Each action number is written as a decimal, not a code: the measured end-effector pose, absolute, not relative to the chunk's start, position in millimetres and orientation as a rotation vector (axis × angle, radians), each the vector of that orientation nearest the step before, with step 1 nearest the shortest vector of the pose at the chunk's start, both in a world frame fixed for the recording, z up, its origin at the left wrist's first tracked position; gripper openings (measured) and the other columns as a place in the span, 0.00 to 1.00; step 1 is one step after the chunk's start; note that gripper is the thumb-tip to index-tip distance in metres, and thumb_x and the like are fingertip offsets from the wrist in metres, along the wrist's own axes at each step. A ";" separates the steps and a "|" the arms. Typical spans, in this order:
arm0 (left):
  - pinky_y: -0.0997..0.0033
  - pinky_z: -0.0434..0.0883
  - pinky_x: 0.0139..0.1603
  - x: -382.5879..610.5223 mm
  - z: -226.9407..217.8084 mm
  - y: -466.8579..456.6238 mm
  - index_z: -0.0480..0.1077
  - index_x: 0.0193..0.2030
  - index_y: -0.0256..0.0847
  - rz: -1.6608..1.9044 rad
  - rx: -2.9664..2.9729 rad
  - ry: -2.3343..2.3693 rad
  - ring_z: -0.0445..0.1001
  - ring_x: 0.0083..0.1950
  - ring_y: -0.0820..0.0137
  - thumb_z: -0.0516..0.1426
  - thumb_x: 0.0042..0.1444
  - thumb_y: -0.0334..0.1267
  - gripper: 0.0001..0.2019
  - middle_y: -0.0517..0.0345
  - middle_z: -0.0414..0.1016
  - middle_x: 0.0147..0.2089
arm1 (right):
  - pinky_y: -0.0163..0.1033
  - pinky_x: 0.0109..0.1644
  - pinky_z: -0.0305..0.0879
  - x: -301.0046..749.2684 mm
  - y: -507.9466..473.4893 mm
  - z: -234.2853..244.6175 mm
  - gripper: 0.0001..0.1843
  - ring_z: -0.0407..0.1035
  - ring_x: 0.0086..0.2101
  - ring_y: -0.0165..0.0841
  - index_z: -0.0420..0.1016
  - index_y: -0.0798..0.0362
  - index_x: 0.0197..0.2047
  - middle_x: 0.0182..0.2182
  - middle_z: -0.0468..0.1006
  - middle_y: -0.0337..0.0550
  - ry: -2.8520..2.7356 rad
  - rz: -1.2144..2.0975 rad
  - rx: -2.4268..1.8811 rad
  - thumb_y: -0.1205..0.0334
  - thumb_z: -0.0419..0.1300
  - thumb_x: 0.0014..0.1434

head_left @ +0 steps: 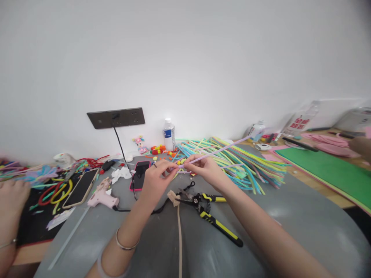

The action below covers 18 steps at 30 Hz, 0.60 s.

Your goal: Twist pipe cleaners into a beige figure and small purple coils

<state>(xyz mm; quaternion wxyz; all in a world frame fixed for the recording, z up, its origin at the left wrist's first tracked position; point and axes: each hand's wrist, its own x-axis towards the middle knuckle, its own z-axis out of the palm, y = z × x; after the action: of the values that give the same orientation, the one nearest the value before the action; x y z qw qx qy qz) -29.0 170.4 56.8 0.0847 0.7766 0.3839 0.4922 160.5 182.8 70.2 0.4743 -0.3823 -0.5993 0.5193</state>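
Between my two hands runs a light purple pipe cleaner (220, 150), its long end sticking out to the upper right. My left hand (159, 174) pinches it near one end, fingertips closed. Close beside, my right hand (203, 169) grips the same stem between thumb and fingers. Below the hands, pliers-like cutters (199, 202) with black and yellow handles lie on the grey mat (214, 255). A beige piece (174, 198) with a long beige stem lies by the cutter tips. Behind my right hand spreads a pile of colourful pipe cleaners (246, 166).
A pink glue gun (102, 197) with a black cord, a pink-edged phone (140, 175) and another phone (81, 187) lie left. A water bottle (169, 135) stands by the wall. Green sheets (315, 170) lie right. Another person's hand (13, 200) rests far left; another hand shows far right.
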 end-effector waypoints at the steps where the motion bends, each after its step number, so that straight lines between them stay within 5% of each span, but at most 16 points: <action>1: 0.74 0.72 0.31 -28.6 57.1 169.6 0.76 0.35 0.43 1.490 2.344 1.130 0.74 0.29 0.73 0.58 0.62 0.36 0.05 0.59 0.79 0.32 | 0.34 0.27 0.60 160.4 182.5 71.1 0.12 0.67 0.24 0.30 0.76 0.52 0.28 0.22 0.74 0.37 -1.475 1.263 -0.938 0.53 0.69 0.50; 18: 0.68 0.74 0.43 -21.2 46.6 160.5 0.73 0.36 0.41 1.538 2.733 1.231 0.78 0.37 0.66 0.55 0.63 0.31 0.07 0.54 0.79 0.33 | 0.38 0.31 0.60 147.1 178.8 55.4 0.06 0.67 0.27 0.34 0.70 0.50 0.25 0.25 0.75 0.39 -1.651 0.684 -1.061 0.64 0.61 0.53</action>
<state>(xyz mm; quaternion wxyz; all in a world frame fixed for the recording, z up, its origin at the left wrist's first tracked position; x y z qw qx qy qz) -21.2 160.5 46.6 -0.1132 0.8060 0.3630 0.4537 147.1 178.8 55.4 0.5072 -0.4399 -0.6847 0.2837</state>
